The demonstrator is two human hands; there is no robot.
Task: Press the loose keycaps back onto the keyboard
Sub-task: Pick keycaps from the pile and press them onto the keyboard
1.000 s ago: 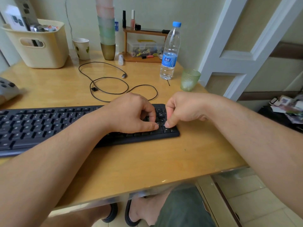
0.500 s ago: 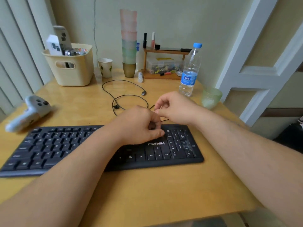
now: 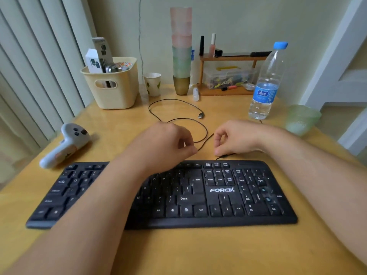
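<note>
Both hands lifted off the keyboard (image 3: 198, 195); left hand (image 3: 164, 143) and right hand (image 3: 236, 137) hover behind it, each grip loosely curled, holding nothing I can see. Seat each keycap square, then press straight down.

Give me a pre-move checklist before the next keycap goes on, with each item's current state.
1. Keyboard flat on the table: ok.
2. Numpad gaps exposed and reachable, near: ok.
3. Keycap in left hand: cannot tell, fingers curled.
4. Keycap in right hand: cannot tell.
5. Cable clear of the hands: not ok, it runs between them.
6. Bottle upright, away from the keyboard: ok.
</note>
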